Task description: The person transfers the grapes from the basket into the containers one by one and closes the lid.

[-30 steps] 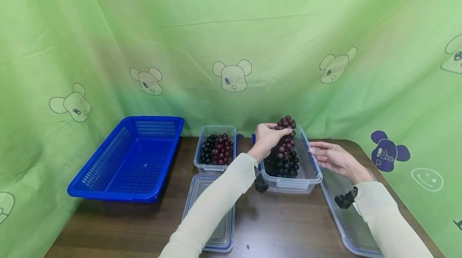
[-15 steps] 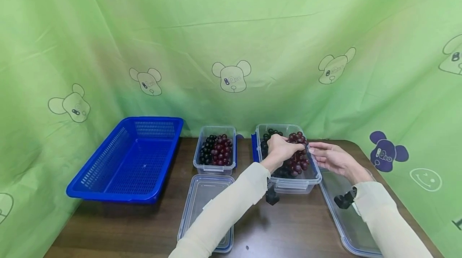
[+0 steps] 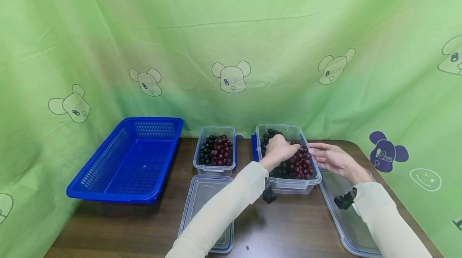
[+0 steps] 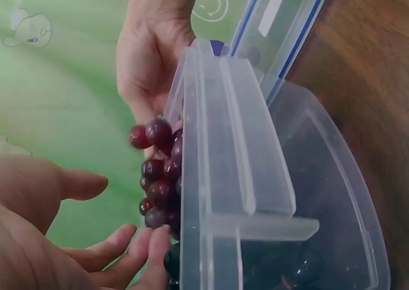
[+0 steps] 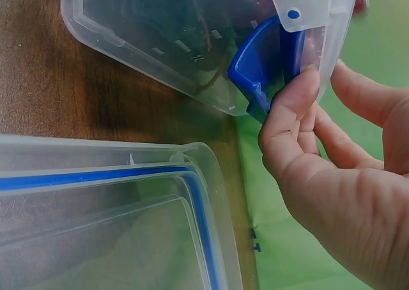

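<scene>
A clear food container (image 3: 288, 187) at the back right holds black grapes (image 3: 271, 133) and a bunch of dark red grapes (image 3: 302, 166). My left hand (image 3: 279, 150) is over the container. In the left wrist view its thumb (image 4: 86, 183) stands apart from its fingers (image 4: 121, 258), which lie beside the red grapes (image 4: 163, 191) and hold nothing. My right hand (image 3: 333, 160) is at the container's right wall. In the right wrist view its fingertips (image 5: 303, 89) pinch the rim by a hanging blue latch (image 5: 262, 63); the contact is partly hidden.
A smaller clear container (image 3: 214, 170) with black and red grapes stands left of the larger one. Before it lies a lid (image 3: 205, 194). A larger lid (image 3: 346, 214) lies under my right forearm. A blue basket (image 3: 124, 197) stands on the left, with a green curtain (image 3: 180, 29) behind.
My left hand has lowered the red grape bunch into the large container, to the right of the black grapes, and let go of it. My right hand stays at the container's right wall.
</scene>
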{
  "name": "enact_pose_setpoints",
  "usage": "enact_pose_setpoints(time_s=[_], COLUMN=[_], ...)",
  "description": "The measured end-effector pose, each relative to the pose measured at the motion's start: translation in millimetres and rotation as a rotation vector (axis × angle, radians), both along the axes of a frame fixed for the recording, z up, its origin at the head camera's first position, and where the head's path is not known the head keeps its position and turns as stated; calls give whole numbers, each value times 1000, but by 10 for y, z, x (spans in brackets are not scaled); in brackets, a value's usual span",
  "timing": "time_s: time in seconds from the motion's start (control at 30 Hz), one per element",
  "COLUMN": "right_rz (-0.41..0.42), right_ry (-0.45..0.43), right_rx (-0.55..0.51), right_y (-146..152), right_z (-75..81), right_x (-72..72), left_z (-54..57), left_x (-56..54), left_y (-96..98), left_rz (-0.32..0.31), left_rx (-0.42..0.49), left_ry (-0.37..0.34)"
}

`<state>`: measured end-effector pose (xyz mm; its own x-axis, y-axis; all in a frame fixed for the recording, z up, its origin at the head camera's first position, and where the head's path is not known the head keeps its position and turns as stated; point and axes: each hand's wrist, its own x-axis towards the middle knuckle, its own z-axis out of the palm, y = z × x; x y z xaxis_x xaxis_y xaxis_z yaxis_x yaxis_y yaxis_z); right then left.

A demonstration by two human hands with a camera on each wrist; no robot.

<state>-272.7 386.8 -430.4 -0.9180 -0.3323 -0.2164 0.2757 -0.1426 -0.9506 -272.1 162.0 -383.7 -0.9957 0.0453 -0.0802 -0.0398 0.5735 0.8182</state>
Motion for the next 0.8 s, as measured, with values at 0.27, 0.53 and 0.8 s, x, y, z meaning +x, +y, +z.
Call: enact_pose_setpoints(time_s=[0.27, 0.53, 0.8], right_rz=[11, -3, 3], right_ry=[8, 8, 10], right_rx=[-5, 11, 28], right_y=[9, 7, 7], right_z=[-8, 13, 7], right_x=[-5, 6, -1], left_z=[60, 266, 531], left_x=[-83, -158, -129], left_y=[-153, -401, -747], left_rz=[-74, -174, -246], left_rx=[21, 118, 132], left_ry=[13, 33, 72])
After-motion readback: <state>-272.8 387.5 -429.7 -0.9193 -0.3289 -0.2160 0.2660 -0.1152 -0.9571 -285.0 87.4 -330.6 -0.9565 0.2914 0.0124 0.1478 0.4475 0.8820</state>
